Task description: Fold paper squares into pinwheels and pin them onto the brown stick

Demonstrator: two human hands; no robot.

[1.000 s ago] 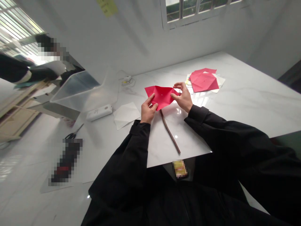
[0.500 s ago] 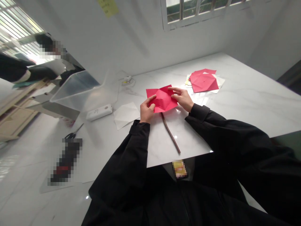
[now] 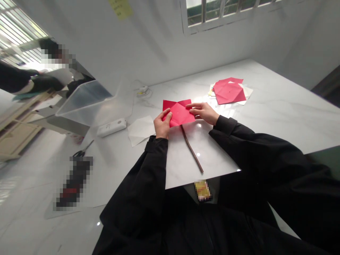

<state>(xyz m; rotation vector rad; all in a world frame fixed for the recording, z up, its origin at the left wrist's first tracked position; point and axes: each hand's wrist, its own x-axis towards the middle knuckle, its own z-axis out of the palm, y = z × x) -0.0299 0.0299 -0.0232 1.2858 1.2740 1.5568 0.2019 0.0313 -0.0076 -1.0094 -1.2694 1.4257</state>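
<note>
Head view: left hand (image 3: 162,124) pinches the red paper (image 3: 180,114) at its left edge; right hand (image 3: 205,112) touches the right edge, grip unclear. Paper covers the brown stick's (image 3: 191,149) far end. Judgement: light, even tension should keep folds true.

Hands numbered 2: left hand (image 3: 162,124), right hand (image 3: 206,112). Held red sheet (image 3: 182,115) was 1. Brown stick (image 3: 191,146): there was 1. Loose white sheet (image 3: 142,130): also 1. Paper pile (image 3: 230,92) was 1; its sheets overlapped, couldn't get a firm count. Scissors (image 3: 84,149), clear bin (image 3: 79,110), yellow note (image 3: 121,9), white device (image 3: 112,128) were 1 each.
</note>
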